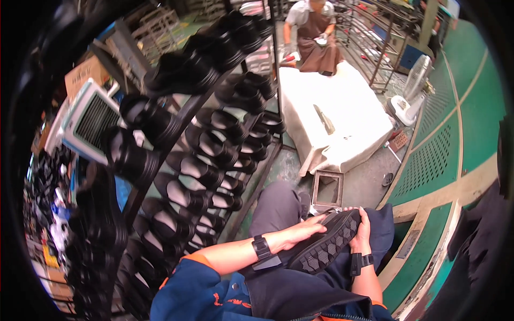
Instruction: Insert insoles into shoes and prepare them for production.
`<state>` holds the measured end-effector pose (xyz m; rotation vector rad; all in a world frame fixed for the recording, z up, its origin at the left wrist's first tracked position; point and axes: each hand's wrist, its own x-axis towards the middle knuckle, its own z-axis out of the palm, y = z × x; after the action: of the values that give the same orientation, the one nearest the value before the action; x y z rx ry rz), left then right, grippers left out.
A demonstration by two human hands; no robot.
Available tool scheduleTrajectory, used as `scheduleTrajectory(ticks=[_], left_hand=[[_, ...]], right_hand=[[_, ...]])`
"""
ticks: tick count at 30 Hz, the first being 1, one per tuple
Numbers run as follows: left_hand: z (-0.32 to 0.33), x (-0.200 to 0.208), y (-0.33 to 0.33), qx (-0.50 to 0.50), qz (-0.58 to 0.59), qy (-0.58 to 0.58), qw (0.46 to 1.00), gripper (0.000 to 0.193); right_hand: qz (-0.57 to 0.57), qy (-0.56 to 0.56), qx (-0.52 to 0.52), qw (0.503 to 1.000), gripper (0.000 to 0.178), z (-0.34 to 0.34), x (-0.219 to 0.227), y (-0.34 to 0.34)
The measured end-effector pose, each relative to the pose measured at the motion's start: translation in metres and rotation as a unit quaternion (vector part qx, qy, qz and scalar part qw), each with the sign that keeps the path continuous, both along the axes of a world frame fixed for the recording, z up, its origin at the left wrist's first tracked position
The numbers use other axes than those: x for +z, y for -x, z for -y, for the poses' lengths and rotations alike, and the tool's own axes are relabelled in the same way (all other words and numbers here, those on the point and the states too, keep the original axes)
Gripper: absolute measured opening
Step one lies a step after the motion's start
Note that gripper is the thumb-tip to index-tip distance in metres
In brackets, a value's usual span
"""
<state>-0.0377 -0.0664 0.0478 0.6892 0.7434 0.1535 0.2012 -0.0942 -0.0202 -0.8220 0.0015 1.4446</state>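
Note:
A black shoe (326, 241) lies on its side over my lap, its chunky treaded sole turned up toward me. My right hand (362, 231) wraps round one end of the shoe, fingers closed over its edge. Against the upper on the near left side rests my left hand (304, 231), its fingers stretched along the shoe. Both wrists carry black bands. The shoe's inside is hidden from me.
To my left stands a metal rack (184, 115) with several rows of black shoes. Ahead is a table under a white cover (334, 107), with a person in a brown apron (316, 32) beyond it. A square metal frame (327, 188), a white fan (415, 88) and green panels (436, 155) stand nearby.

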Motion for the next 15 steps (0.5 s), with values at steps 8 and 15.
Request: scheduleTrajectory(ticks=[8, 15], left_hand=[[-0.065, -0.094, -0.079, -0.086, -0.027, -0.424, 0.901, 0.053], [-0.038, -0.074, -0.051, -0.060, -0.093, -0.237, 0.965, 0.068]], right_hand=[[0.095, 0.026, -0.039, 0.994, 0.033, 0.004, -0.023, 0.006], [0.106, 0.101, -0.028, 0.989, 0.038, 0.009, -0.030, 0.003]])
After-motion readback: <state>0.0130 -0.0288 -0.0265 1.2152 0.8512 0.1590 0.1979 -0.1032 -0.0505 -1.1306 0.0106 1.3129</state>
